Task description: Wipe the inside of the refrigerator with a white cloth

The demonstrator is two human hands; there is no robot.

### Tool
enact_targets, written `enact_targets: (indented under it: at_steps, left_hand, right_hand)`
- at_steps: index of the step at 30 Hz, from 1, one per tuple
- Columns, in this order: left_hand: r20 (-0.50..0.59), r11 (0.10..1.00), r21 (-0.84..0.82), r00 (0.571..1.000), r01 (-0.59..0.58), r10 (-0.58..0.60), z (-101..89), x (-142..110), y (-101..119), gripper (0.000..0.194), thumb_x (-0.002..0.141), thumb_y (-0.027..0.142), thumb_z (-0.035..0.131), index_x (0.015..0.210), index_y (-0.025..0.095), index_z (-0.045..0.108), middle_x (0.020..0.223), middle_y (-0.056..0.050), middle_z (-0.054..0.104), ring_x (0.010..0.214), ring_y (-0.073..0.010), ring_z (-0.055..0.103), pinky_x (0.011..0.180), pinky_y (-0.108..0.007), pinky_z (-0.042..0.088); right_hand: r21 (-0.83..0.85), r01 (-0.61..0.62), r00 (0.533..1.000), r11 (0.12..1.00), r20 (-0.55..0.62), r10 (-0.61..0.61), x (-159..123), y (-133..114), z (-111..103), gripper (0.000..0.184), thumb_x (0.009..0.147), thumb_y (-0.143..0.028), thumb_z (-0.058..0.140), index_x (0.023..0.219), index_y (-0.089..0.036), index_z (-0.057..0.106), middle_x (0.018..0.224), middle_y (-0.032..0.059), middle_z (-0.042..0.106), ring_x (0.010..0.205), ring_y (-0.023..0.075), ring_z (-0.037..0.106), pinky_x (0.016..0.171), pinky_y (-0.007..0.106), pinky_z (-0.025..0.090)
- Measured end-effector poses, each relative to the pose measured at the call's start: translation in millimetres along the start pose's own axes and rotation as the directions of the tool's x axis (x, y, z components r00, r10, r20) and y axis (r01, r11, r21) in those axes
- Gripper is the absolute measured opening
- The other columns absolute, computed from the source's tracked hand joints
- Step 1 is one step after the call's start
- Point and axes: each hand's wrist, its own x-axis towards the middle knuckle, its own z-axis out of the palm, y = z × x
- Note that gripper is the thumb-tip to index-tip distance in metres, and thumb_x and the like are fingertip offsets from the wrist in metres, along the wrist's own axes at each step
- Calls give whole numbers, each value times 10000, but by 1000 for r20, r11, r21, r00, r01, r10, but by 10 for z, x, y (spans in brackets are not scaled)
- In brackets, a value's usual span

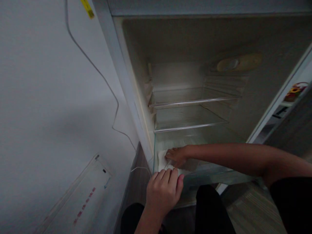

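A glass shelf [202, 169] sticks out from the lower part of an opened fridge [131, 84]. At its front left, my left hand [164, 188] has its fingers curled over the shelf's front edge. On the glass lies a white cloth [161, 159], with my right hand [177, 156] pressing down on it, fingers bent into the cloth. Part of the cloth is hidden under that hand and behind my left knuckles. My right forearm reaches across the shelf from the right.
Two more shelves with shiny front trims, an upper shelf [195, 102] and a middle shelf [192, 127], sit deeper inside. A yellowed lamp cover [239, 62] is on the side wall. Left, a thin cable [97, 70] hangs before the white wall, and a clear panel [83, 195] leans there.
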Motion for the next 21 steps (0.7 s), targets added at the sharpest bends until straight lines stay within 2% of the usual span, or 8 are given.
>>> enact_targets:
  at_steps: [3, 5, 7, 9, 13, 17, 19, 21]
  left_hand:
    - [29, 999, 35, 999, 14, -15, 27, -43, 25, 305, 979, 420, 512, 793, 215, 643, 650, -20, 643, 609, -186, 598, 594, -363, 408]
    - [53, 999, 34, 998, 27, -29, 37, -66, 47, 367, 930, 544, 548, 771, 223, 629, 636, -21, 620, 604, -194, 591, 580, -369, 410]
    - [65, 998, 39, 997, 41, -44, 37, -83, 64, 363, 899, 560, 593, 753, 228, 614, 616, -7, 595, 586, -192, 581, 566, -369, 403]
    - [63, 998, 40, 997, 44, -46, 34, -94, 74, 333, 900, 528, 615, 754, 229, 608, 614, 2, 590, 581, -188, 579, 564, -368, 394]
    - [57, 999, 19, 997, 47, -48, 41, -111, 79, 319, 903, 518, 613, 774, 226, 617, 622, 4, 596, 579, -190, 576, 564, -369, 381]
    - [68, 999, -3, 997, 40, -40, 53, -130, 75, 324, 928, 506, 583, 775, 223, 622, 627, -2, 601, 574, -191, 569, 560, -375, 380]
    - [73, 999, -17, 997, 30, -28, 49, -142, 72, 334, 951, 503, 561, 793, 219, 635, 646, -12, 620, 591, -193, 577, 564, -376, 387]
    - [80, 999, -26, 997, 23, -20, 38, -153, 68, 335, 968, 497, 549, 816, 215, 648, 657, -16, 631, 601, -192, 579, 569, -375, 389]
  right_hand:
    - [-138, 47, 994, 989, -95, -61, 192, 1, -4, 596, 818, -340, 724, 1327, -36, 663, 1503, 301, 503, 1397, 449, 497, 1105, 559, 454]
    - [-204, 33, 990, 978, -129, -61, 274, 76, 19, 487, 866, -338, 678, 1233, -19, 710, 1493, 296, 518, 1501, 448, 357, 1181, 587, 361]
    - [-280, -4, 986, 960, -163, -43, 315, 183, 55, 448, 928, -312, 595, 1240, -11, 706, 1450, 286, 565, 1552, 427, 254, 1219, 617, 269]
    - [-336, -46, 977, 941, -212, -28, 319, 288, 80, 476, 966, -290, 529, 1315, 5, 659, 1461, 292, 552, 1563, 412, 228, 1221, 630, 235]
    - [-407, -101, 940, 908, -338, -47, 284, 378, 53, 526, 962, -266, 521, 1394, 28, 580, 1593, 314, 369, 1513, 422, 299, 1179, 595, 317]
    - [-428, -69, 949, 901, -307, -73, 264, 311, 28, 448, 973, -232, 492, 1334, 1, 620, 1482, 288, 484, 1327, 382, 489, 1055, 511, 457]
    - [-352, -47, 955, 935, -289, -60, 260, 280, 55, 548, 977, -403, 563, 1365, -18, 604, 1440, 274, 518, 1286, 393, 511, 1025, 521, 484]
    - [-256, 5, 944, 967, -318, -90, 257, 281, 97, 759, 945, -605, 592, 1435, -27, 557, 1472, 282, 495, 1363, 423, 453, 1095, 562, 436]
